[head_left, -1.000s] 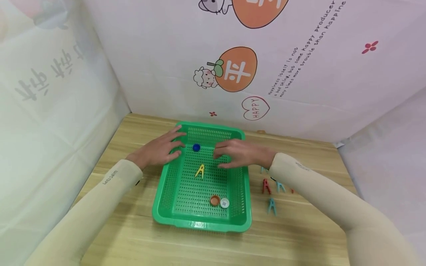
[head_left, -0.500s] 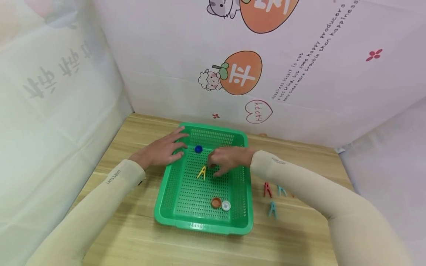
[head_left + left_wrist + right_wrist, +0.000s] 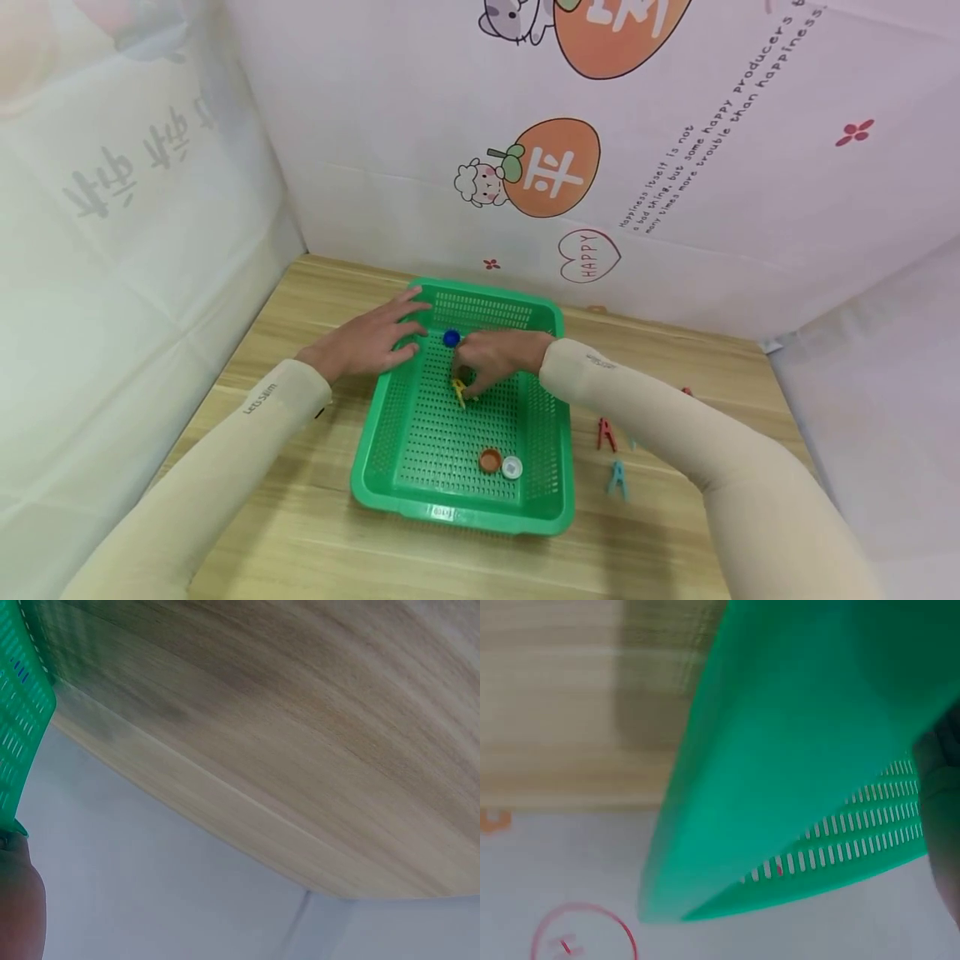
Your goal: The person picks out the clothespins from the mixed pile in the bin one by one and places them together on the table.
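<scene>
Inside the green plastic basket (image 3: 461,517), my right hand (image 3: 498,357) pinches a yellow clothespin (image 3: 459,390) between thumb and curled fingers, low over the perforated floor. The fingers cover the clothespin's upper end. Just beyond lies a blue bottle cap (image 3: 451,338). My left hand (image 3: 371,337) rests at the basket's left rim, fingers spread and straight. Toward the front of the basket, a brown cap (image 3: 491,460) and a white cap (image 3: 512,467) lie side by side. The right wrist view shows mostly the basket's side wall (image 3: 780,750).
Right of the basket, a red clothespin (image 3: 606,434) and a light blue clothespin (image 3: 618,479) lie on the wooden table (image 3: 300,533). The right sleeve (image 3: 637,408) hides part of that area. A printed white curtain (image 3: 405,167) stands behind the table.
My right hand has moved left and down inside the basket and has taken hold of the yellow clothespin. The left hand keeps its place at the rim. The head view has shifted slightly.
</scene>
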